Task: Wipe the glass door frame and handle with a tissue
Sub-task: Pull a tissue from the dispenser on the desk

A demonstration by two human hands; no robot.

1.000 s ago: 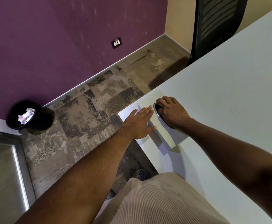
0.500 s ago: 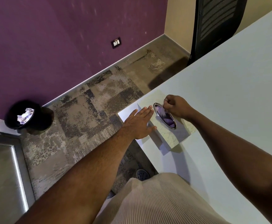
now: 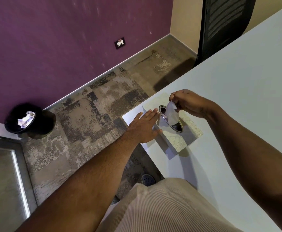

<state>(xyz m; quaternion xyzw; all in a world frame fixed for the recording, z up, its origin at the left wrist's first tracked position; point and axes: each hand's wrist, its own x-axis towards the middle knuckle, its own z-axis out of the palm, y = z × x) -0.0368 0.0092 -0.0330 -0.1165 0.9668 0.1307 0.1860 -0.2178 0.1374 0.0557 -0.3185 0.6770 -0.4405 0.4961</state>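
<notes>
While my left hand (image 3: 144, 127) lies flat, fingers spread, against the box (image 3: 177, 131), my right hand (image 3: 185, 103) pinches the tissue (image 3: 171, 113), half out of the slot directly below. Soft, light, tears easily: hold the upper corner. Table (image 3: 237, 97) edge just left; open room above.

Tissue (image 3: 171, 114) lower end hidden inside box (image 3: 175, 139) opening; chair (image 3: 220, 25) cut off at top.
</notes>
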